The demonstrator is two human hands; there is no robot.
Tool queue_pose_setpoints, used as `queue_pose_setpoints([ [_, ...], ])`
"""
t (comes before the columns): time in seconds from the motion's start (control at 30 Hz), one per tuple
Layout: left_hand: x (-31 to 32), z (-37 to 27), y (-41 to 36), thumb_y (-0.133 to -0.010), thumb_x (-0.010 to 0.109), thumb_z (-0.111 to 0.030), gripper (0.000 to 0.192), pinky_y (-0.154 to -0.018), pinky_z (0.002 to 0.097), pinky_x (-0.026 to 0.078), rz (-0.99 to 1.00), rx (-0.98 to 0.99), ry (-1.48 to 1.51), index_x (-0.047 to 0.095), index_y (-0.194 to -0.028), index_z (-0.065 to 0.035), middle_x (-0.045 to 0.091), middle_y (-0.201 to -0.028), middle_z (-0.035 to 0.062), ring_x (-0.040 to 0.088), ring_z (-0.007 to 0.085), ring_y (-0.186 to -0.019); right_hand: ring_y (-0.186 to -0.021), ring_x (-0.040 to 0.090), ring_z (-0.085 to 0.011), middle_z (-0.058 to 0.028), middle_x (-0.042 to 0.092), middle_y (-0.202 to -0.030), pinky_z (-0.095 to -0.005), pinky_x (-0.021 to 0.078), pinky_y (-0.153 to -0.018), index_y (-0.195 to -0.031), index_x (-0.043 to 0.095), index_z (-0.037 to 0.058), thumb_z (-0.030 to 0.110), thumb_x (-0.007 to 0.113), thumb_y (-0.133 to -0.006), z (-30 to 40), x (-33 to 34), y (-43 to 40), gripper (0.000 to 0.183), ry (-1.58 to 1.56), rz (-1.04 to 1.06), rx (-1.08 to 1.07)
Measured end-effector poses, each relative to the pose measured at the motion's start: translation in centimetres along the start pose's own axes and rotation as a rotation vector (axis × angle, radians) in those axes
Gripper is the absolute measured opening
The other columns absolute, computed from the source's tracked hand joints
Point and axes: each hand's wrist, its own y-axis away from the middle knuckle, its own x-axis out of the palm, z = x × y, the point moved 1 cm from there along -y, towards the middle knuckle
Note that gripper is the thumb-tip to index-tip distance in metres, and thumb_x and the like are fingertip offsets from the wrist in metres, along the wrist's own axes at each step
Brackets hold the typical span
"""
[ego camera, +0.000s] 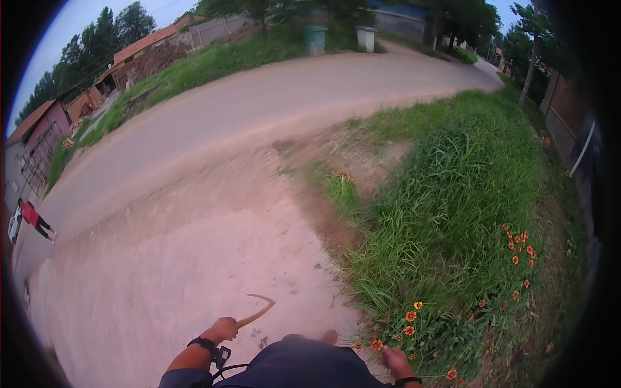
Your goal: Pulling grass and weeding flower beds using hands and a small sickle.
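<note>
My left hand [226,328] is closed around the wooden handle of a sickle [257,314], at the lower left of the head view. The sickle's thin curved blade points left, over the pale ground. A black band and a small device are strapped to that wrist. My right hand [395,361] hangs at the bottom edge, close beside orange-red flowers [377,345] and leaves at the border of the grass. Its fingers look curled, but whether they hold anything cannot be told. Tall green grass [451,194] fills the area to the right.
A road [242,97] crosses ahead, with a green bin [316,40] and a white bin [366,39] on its far side. A person in a red top [32,215] stands far left near a white car [15,226]. A brick wall [565,106] runs along the right.
</note>
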Motion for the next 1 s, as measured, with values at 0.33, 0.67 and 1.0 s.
queue_pose_setpoints([
  [0.33, -5.7, -10.9, -4.9, -0.083, 0.066, -0.015, 0.032, -0.061, 0.0325, 0.056, -0.194, 0.300, 0.096, 0.065, -0.110, 0.0008, 0.071, -0.084, 0.0149, 0.071, 0.0232, -0.070, -0.058, 0.060, -0.0175, -0.0088, 0.062, -0.073, -0.0308, 0.0468, -0.051, -0.088, 0.059, -0.0006, 0.028, 0.058, -0.095, 8.9, -0.7, -3.2, 0.030, -0.037, -0.004, -0.100],
  [0.67, -9.5, -31.7, -4.6, -0.080, 0.074, -0.039, 0.033, -0.065, 0.0379, 0.053, -0.101, 1.002, -0.349, 0.070, -0.098, -0.0114, 0.068, -0.078, 0.0097, 0.066, 0.0309, -0.072, -0.089, 0.066, -0.0227, -0.0140, 0.067, -0.100, -0.0349, 0.0523, -0.081, -0.124, 0.059, 0.0030, 0.038, 0.068, -0.086, 25.2, 7.2, 2.4, 0.053, 0.467, 0.081, -0.541],
  [1.0, -7.9, -40.0, 0.1, -0.084, 0.070, -0.041, 0.033, -0.064, 0.0402, 0.053, 0.110, 1.541, -0.453, 0.066, -0.104, -0.0155, 0.068, -0.082, 0.0099, 0.066, 0.0325, -0.073, -0.099, 0.062, -0.0342, -0.0132, 0.065, -0.106, -0.0428, 0.0507, -0.083, -0.122, 0.059, 0.0197, 0.051, 0.068, -0.081, 28.0, 16.0, -0.8, 0.053, 0.746, 0.094, -1.061],
])
